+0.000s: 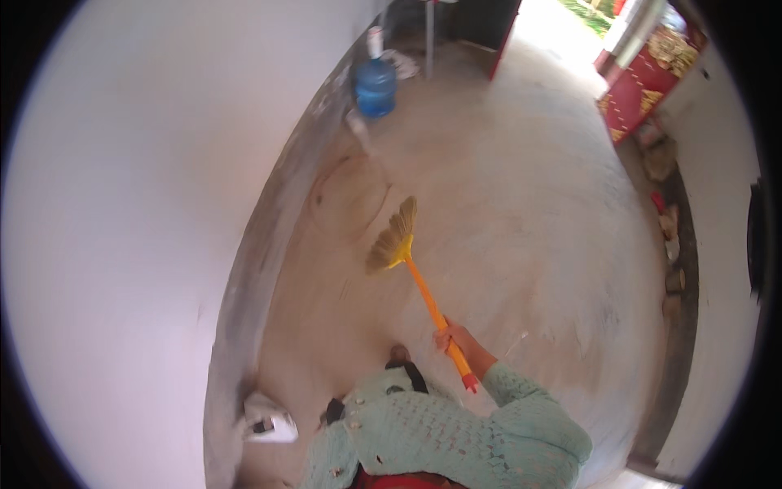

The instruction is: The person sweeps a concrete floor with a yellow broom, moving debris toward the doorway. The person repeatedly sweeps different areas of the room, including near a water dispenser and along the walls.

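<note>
My right hand (458, 337) is closed around the orange handle of a broom (426, 292), toward its red-tipped end. The broom slants away from me to the left. Its fan-shaped, yellowish-brown bristle head (394, 239) is spread over the floor (521, 244); whether the bristles press on it I cannot tell. A light green knitted sleeve (529, 407) covers my right arm. On the left only part of a green sleeve (327, 458) shows, and my left hand is out of sight.
Along the left wall stands a blue water jug (375, 87); nearer lies a white container (273, 422). At the back are a dark door (481, 28) and a bright doorway. Red patterned cloth (643, 85) and small objects (672, 236) line the right wall. My foot (399, 353) is below the broom head.
</note>
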{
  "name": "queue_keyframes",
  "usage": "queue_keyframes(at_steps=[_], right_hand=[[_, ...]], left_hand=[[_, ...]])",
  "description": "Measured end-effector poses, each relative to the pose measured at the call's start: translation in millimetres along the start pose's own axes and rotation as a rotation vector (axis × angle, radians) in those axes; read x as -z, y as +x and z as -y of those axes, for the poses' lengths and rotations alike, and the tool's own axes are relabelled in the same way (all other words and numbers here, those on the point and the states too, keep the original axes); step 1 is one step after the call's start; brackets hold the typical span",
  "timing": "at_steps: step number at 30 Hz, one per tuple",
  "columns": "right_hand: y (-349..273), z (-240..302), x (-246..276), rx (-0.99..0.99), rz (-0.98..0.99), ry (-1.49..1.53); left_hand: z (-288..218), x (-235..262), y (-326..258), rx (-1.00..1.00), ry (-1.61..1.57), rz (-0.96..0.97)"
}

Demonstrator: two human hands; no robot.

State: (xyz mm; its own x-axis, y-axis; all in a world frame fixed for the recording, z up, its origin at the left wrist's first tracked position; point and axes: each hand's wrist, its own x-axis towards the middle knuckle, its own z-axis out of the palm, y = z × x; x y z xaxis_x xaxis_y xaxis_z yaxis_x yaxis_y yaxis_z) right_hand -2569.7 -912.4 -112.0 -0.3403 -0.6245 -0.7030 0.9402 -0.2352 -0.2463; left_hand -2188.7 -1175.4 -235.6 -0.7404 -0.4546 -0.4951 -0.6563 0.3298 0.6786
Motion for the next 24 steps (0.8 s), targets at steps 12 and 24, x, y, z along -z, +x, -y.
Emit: queue_keyframes(at_steps=[12, 24], right_hand=[[59.3, -5.3, 49.1, -0.142, -0.242, -0.199], [30.8, -1.3, -163.0, -0.062, -0.022, 0.012]], left_hand=[[-53.3, 27.6, -37.4, 0.059, 0.042, -0.095], [-29.9, 83.1, 82.6, -0.020, 0.115, -0.026]])
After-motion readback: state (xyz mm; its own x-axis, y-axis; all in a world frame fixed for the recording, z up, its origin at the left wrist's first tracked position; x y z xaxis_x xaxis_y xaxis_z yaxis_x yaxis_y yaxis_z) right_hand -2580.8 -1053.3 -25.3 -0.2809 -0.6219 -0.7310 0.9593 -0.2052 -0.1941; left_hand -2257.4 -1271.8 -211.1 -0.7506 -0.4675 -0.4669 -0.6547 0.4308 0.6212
